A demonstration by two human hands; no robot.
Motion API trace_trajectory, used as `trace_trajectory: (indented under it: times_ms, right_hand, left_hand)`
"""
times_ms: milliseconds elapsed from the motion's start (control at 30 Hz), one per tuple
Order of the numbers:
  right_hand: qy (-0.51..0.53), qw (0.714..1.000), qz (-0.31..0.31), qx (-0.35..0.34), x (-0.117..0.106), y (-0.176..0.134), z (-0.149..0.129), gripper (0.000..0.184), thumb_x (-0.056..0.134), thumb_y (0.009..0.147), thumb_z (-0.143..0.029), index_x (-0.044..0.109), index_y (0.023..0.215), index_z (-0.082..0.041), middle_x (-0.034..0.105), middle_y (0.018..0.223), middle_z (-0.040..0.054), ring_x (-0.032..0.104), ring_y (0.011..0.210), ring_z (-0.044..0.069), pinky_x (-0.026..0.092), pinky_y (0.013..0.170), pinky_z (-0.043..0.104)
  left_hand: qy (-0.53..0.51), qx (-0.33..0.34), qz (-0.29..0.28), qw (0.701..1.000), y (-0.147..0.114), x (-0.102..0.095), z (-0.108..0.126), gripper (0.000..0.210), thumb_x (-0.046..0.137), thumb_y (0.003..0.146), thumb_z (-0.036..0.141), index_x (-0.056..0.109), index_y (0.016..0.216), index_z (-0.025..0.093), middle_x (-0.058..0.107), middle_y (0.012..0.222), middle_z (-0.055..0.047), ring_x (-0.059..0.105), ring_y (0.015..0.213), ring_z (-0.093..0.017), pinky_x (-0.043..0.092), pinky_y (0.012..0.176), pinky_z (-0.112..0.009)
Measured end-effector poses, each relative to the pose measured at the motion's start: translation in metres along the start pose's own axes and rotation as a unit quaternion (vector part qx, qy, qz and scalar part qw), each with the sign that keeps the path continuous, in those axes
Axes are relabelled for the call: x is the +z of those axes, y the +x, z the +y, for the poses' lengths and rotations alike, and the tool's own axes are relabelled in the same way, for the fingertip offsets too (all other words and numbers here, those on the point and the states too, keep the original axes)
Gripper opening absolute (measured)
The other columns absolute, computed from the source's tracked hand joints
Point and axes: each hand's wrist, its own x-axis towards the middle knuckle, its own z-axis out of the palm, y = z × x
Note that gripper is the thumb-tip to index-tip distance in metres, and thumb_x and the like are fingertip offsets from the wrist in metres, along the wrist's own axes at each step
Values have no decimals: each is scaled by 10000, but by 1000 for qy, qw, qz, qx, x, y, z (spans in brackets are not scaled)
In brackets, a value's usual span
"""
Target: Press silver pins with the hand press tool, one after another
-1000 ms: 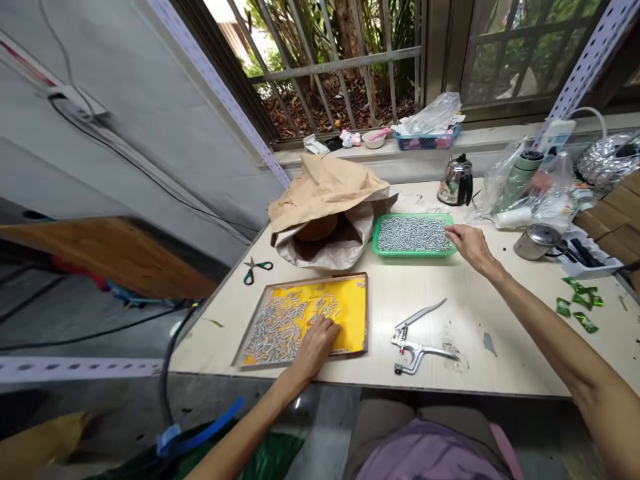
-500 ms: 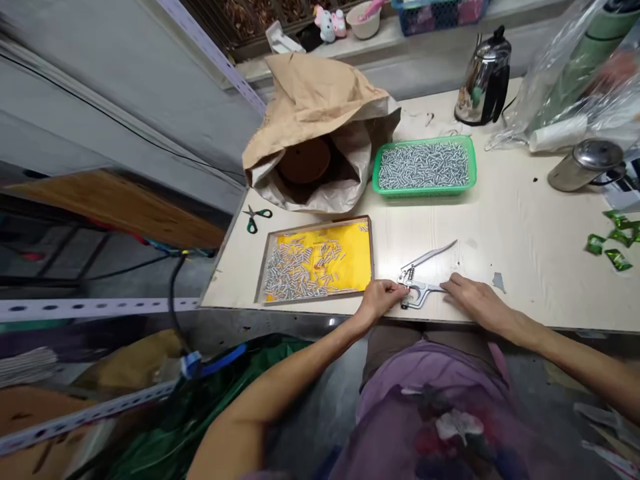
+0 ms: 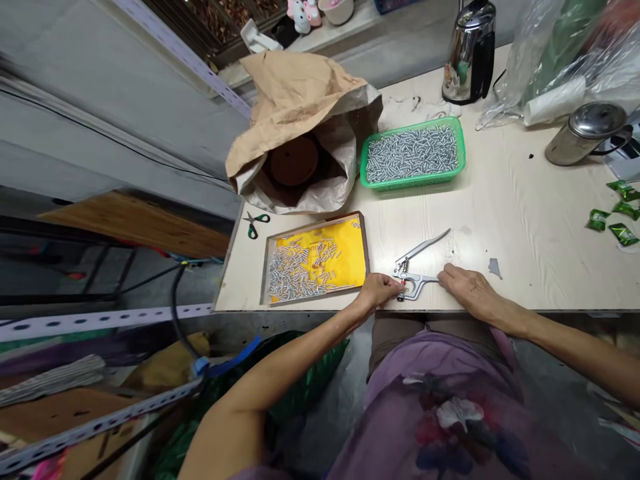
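At the near edge of a pale surface [image 3: 525,220], beside a yellow tray [image 3: 345,250] of small metal pieces, a person's left hand [image 3: 379,291] pinches the head of metal pliers [image 3: 415,267] while the right hand [image 3: 467,288] rests, fingers loosely curled, on the lower handle.

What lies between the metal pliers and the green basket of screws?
Only bare tabletop separates the pliers from the green basket, as the head view shows.
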Motion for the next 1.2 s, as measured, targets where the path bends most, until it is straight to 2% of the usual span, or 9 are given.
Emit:
trace_trajectory:
  times_ms: [233, 333, 367, 467, 600, 767, 933, 1067, 1200]
  right_hand:
    - [-25, 1000, -4, 8, 2, 1, -2, 251, 372, 882, -7, 570, 882, -161, 595, 873, 72, 521, 696, 151, 322, 557, 274]
    - [-11, 1000, -4, 3, -1, 4, 7, 137, 454, 926, -184, 585, 962, -168, 612, 984, 105, 561, 808, 188, 397, 621, 288]
    - [-10, 1000, 7, 2, -3, 7, 12, 186, 500, 921, -288, 581, 1038, -169, 607, 1075, 131, 569, 900, 222, 431, 683, 316]
    - [-31, 999, 37, 5, -9, 19, 32, 698, 602, 802, -580, 433, 1342, -170, 447, 1401, 199, 426, 1243, 360, 407, 921, 467]
    - [-54, 998, -9, -9, -14, 39, 49, 1009, 655, 660, -702, 334, 1430, -132, 413, 1444, 213, 309, 1339, 403, 300, 1029, 519]
    - [-75, 997, -31, -15, -21, 43, 37, 854, 682, 691, -561, 423, 1344, -75, 600, 1183, 200, 499, 1094, 349, 329, 930, 472]
    - [-80, 997, -5, -11, -27, 27, 20, 566, 608, 786, -367, 471, 1272, -112, 648, 1049, 144, 518, 960, 296, 296, 846, 411]
    - [-81, 996, 18, -23, -23, 19, 16, 413, 554, 817, -275, 507, 1207, -147, 665, 994, 126, 518, 905, 274, 276, 831, 392]
    - [-80, 996, 35, -28, -17, 17, 14, 377, 548, 817, -235, 521, 1182, -144, 667, 981, 132, 523, 895, 270, 278, 854, 398]
  left_hand:
    - [26, -35, -48, 998, 3, -4, 10, 221, 773, 676, 289, 663, 643, 100, 441, 405, 80, 308, 360, -34, 213, 388, -194]
    - [26, -43, -61, 997, 4, -6, 12, 235, 781, 682, 299, 663, 638, 100, 452, 410, 74, 313, 362, -34, 223, 386, -195]
    - [26, -44, -62, 997, 5, -6, 12, 244, 787, 679, 307, 664, 639, 99, 454, 412, 74, 314, 363, -34, 228, 386, -194]
    - [26, -45, -60, 997, 5, -6, 11, 281, 813, 650, 339, 670, 645, 98, 472, 430, 68, 319, 367, -31, 242, 389, -193]
    - [18, -44, -59, 997, 3, -6, 11, 302, 831, 624, 350, 670, 644, 95, 472, 429, 68, 327, 366, -30, 242, 384, -190]
    - [-12, -41, -73, 996, 2, -4, 9, 311, 832, 623, 345, 641, 631, 100, 448, 403, 76, 338, 351, -33, 224, 372, -190]
    - [3, -44, -70, 997, 0, -5, 2, 314, 751, 727, 381, 615, 642, 110, 479, 446, 62, 341, 344, -37, 230, 383, -203]
    - [149, 85, 34, 985, -10, -6, -4, 303, 621, 845, 365, 633, 664, 121, 545, 536, 16, 492, 484, -95, 372, 506, -227]
    - [269, 335, 128, 894, -12, 7, 2, 153, 613, 863, 292, 661, 919, 158, 665, 921, -74, 606, 867, -196, 486, 771, -316]
